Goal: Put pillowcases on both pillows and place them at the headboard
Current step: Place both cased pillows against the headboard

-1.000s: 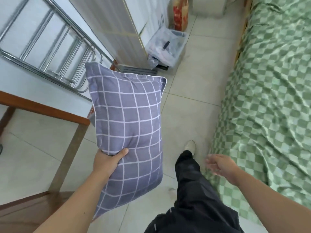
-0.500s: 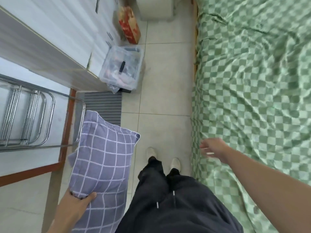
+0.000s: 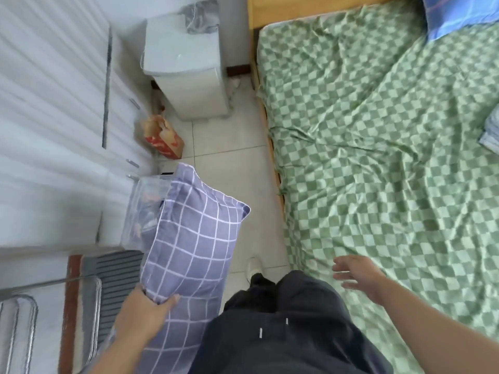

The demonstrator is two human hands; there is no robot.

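Carried nearer the headboard (image 3: 310,8), the soft, light pillow (image 3: 189,247) hangs pinched at its edge by the left hand (image 3: 143,317); right hand (image 3: 356,273) spread, empty.

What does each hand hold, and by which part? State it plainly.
The left hand grips the purple grid-patterned pillow at its near lower edge, thumb on the front face. The right hand holds nothing, its fingers spread over the green checkered bed sheet.

purple grid pillow (image 3: 194,238) in left hand (image 3: 143,317), beside green bed (image 3: 378,157)
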